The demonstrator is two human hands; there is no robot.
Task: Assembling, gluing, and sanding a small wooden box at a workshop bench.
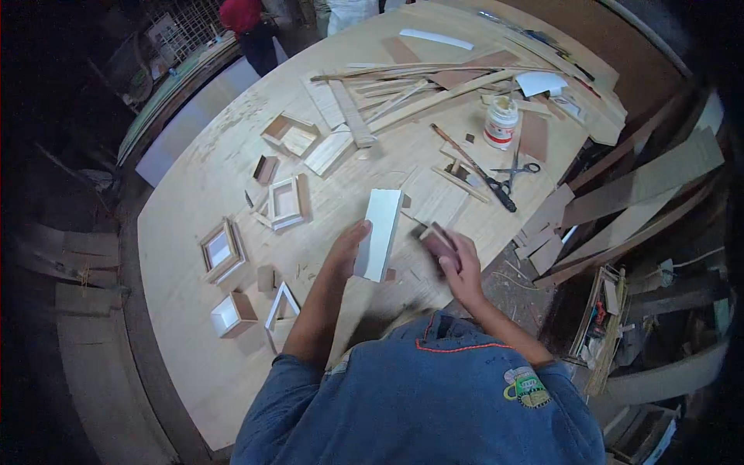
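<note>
A pale wooden tabletop point(170, 225) fills a dim workshop. Above its near edge, the left hand point(346, 246) grasps a long, white-faced rectangular piece point(378, 236), thumb along its side. To its right, apart from it, the right hand point(463, 271) clasps a small reddish-brown block point(439, 243). Beyond the right hand lie a long tool with a black grip point(500, 194) and dark-handled scissors point(508, 177), near a white-and-red jar point(501, 128). Leftward sits a pale wooden rectangular frame point(273, 208); farther ahead, thin wooden strips point(411, 97) crowd the surface.
</note>
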